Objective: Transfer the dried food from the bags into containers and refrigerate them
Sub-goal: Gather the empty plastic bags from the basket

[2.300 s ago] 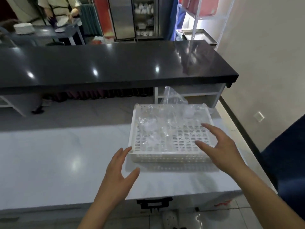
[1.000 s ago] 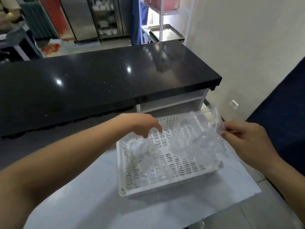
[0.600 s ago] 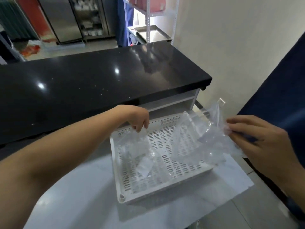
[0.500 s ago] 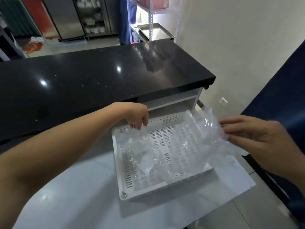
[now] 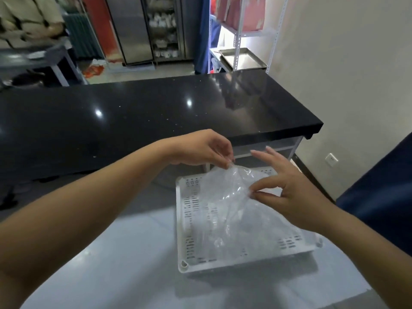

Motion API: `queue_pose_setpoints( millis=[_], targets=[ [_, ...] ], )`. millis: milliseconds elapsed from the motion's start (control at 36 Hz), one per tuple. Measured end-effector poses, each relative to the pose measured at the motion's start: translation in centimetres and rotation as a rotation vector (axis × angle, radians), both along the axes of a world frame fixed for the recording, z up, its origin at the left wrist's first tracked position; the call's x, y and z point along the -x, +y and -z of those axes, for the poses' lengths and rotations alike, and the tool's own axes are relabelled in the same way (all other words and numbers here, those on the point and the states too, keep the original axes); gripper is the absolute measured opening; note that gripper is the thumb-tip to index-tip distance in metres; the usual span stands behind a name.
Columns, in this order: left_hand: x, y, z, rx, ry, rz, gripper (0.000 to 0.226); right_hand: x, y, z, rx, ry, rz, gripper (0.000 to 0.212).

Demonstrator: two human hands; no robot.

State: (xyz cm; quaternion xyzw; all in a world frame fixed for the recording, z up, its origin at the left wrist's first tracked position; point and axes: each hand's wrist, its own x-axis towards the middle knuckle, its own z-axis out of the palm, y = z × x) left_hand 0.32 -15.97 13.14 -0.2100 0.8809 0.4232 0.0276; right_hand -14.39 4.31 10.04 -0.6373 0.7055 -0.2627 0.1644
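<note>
A white perforated plastic tray (image 5: 189,219) sits on the pale marble counter (image 5: 111,264) near its right end. Over it hangs a clear plastic bag (image 5: 231,201), crumpled and see-through. My left hand (image 5: 200,150) pinches the bag's top edge between thumb and fingertips. My right hand (image 5: 287,192) pinches the bag lower on its right side with thumb and forefinger, the other fingers spread. Both hands are above the tray's far half. I cannot make out any food in the bag.
A black glossy counter (image 5: 156,112) runs across behind the tray. A metal shelf with a steel baking tray (image 5: 243,59) stands at the back right, glass-door refrigerators (image 5: 165,27) behind. A person (image 5: 29,23) stands at the far left. The marble counter ends just right of the tray.
My right hand has come in from the tray's right side to above it, still pinching plastic. My left hand has lifted and now pinches the bag's top; the bag hangs between both hands.
</note>
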Motion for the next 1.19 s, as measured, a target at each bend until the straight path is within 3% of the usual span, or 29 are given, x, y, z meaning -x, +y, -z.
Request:
queue_pose_setpoints(
  millis=[167,333,583,722,833,917,1000,1111,1194],
  targets=[
    [-1.6,0.8,-1.2,-0.238,0.023,0.025,0.015,0.0,-1.5,0.6,-0.009,-0.038,-0.032,0.014],
    [-2.9,2.0,-1.6,-0.381,0.036,0.08,0.013,-0.9,-1.2,0.1,0.043,0.103,-0.142,0.013],
    [-3.0,3.6,-0.6,-0.304,0.085,0.033,0.026,-1.1,0.6,1.2,0.136,0.006,0.022,0.009],
    [-4.4,4.3,1.7,-0.242,0.236,-0.12,0.067,-0.3,3.9,1.0,0.25,-0.323,0.309,0.023],
    [-5.9,7.2,5.4,-0.526,0.411,-0.256,0.093,-0.3,6.7,0.9,0.346,-0.675,0.631,0.032],
    [-6.1,10.8,8.6,-0.686,0.391,-0.235,0.11,-0.8,8.8,1.5,0.373,-0.822,0.842,0.056],
    [-5.3,13.7,11.1,-0.781,0.277,-0.179,0.112,-1.6,11.0,2.3,0.359,-0.896,0.954,0.061],
    [-4.4,15.9,13.3,-0.946,0.218,-0.117,0.104,-3.2,14.0,3.5,0.309,-0.987,0.989,0.03],
    [-4.0,17.1,14.4,-1.033,0.217,-0.081,0.094,-4.1,15.7,4.1,0.288,-1.112,0.97,0.026]
  ],
)
